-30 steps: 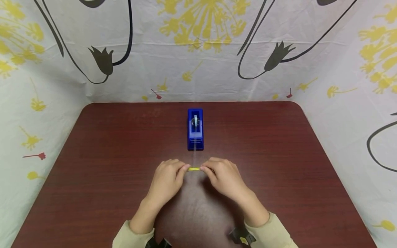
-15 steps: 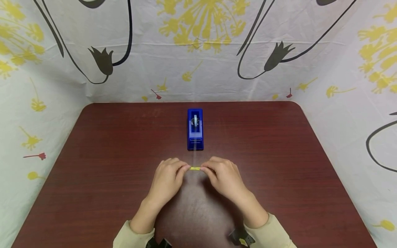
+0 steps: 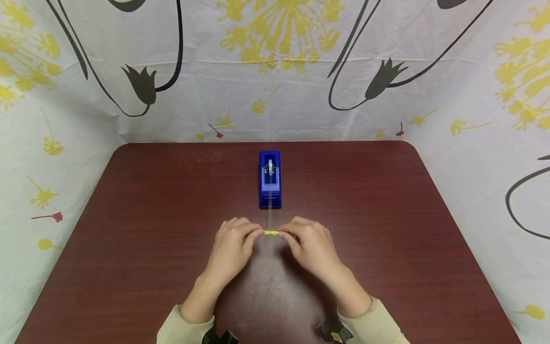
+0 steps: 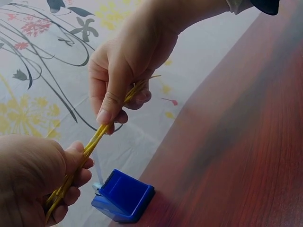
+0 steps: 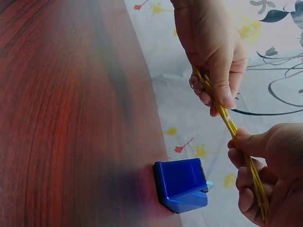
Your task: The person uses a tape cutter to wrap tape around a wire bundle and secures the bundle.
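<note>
Fingers [image 5: 220, 85] pinching yellow strands [image 5: 231, 124], exact count unclear

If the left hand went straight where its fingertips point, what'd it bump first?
The left hand would probably meet the clear tape at the yellow bundle first, then the right hand, but depth is unclear.

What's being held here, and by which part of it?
A bundle of thin yellow strands: the left hand and right hand grip it on either side of its middle, a short stretch showing between them.
</note>
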A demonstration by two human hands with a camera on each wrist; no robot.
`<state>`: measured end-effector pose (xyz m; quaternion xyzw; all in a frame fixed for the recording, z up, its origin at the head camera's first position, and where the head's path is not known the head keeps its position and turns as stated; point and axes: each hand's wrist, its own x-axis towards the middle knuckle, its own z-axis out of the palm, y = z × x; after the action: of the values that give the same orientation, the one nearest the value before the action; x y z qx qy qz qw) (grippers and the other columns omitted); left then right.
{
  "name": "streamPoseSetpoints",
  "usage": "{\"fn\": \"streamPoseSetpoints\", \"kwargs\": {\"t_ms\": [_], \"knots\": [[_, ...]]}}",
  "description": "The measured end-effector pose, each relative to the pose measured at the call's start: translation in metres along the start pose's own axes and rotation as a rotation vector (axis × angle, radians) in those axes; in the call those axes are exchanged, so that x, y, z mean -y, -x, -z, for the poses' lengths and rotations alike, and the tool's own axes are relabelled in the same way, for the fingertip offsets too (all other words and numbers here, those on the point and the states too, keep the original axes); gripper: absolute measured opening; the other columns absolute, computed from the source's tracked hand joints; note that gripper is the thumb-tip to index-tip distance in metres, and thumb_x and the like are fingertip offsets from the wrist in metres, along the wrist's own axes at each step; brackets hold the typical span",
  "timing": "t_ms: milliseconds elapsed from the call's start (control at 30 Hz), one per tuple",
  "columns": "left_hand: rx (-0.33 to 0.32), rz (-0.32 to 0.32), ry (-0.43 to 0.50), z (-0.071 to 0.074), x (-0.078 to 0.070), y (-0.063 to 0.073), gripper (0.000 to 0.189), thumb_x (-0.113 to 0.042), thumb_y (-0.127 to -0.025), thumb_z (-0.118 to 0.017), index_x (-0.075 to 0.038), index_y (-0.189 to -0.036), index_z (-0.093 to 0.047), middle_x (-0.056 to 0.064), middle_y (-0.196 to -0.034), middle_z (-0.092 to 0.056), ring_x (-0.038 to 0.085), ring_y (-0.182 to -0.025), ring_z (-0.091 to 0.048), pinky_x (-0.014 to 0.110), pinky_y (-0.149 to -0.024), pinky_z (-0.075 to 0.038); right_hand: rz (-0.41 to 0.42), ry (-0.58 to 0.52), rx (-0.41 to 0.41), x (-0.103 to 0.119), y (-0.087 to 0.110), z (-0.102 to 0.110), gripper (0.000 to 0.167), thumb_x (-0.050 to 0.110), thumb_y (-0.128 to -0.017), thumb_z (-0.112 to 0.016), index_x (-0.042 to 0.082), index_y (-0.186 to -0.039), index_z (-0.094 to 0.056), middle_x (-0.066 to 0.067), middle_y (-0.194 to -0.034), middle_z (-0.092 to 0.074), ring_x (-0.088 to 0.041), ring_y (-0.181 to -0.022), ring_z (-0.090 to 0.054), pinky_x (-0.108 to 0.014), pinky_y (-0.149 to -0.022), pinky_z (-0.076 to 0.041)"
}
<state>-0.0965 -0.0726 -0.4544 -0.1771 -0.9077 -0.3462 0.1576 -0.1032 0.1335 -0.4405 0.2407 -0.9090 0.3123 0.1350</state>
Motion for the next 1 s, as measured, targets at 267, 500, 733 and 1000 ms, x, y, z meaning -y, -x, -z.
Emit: {"fn": "streamPoseSetpoints", "kwargs": {"t_ms": [267,500,733,1000], "knots": [[-0.008,-0.009,0.014,0.0007,0.0006,-0.0008,0.004,-0.012,-0.087,-0.08,-0.008,-0.088,-0.08,-0.004,-0.081,-0.069,0.014,-0.074,-0.059,0.032,-0.069,-0.042,-0.018,0.011,0.014,0.0018,0.0002,0.0002,0.004,0.013,-0.086,-0.082,0.016,-0.089,-0.08,0.009,-0.08,-0.068,-0.003,-0.061,-0.055,-0.025,-0.054,-0.045],[-0.018,-0.011,0.023,0.0003,0.002,-0.0002,0.005,-0.012,-0.086,-0.081,-0.008,-0.088,-0.08,-0.004,-0.081,-0.07,0.014,-0.075,-0.06,0.032,-0.069,-0.043,-0.025,0.017,0.024,0.0023,-0.0003,-0.0007,0.004,0.015,-0.086,-0.082,0.014,-0.09,-0.08,0.009,-0.081,-0.069,-0.003,-0.061,-0.054,-0.025,-0.054,-0.044],[-0.03,-0.017,0.031,-0.0003,0.0033,0.0006,0.005,-0.011,-0.085,-0.082,-0.007,-0.088,-0.08,-0.004,-0.082,-0.07,0.016,-0.077,-0.062,0.033,-0.071,-0.044,-0.044,0.024,0.043,0.0029,-0.0001,-0.0019,0.007,0.015,-0.087,-0.082,0.013,-0.093,-0.08,0.009,-0.081,-0.068,-0.004,-0.06,-0.053,-0.025,-0.053,-0.043],[-0.039,-0.036,0.025,-0.0022,0.0054,0.0019,0.007,-0.01,-0.083,-0.083,-0.007,-0.089,-0.081,-0.004,-0.083,-0.071,0.016,-0.078,-0.062,0.033,-0.071,-0.044,-0.035,0.047,0.078,0.0017,0.0,-0.0029,0.012,0.016,-0.089,-0.08,0.011,-0.1,-0.08,0.008,-0.085,-0.069,-0.005,-0.062,-0.055,-0.026,-0.055,-0.045]]}}
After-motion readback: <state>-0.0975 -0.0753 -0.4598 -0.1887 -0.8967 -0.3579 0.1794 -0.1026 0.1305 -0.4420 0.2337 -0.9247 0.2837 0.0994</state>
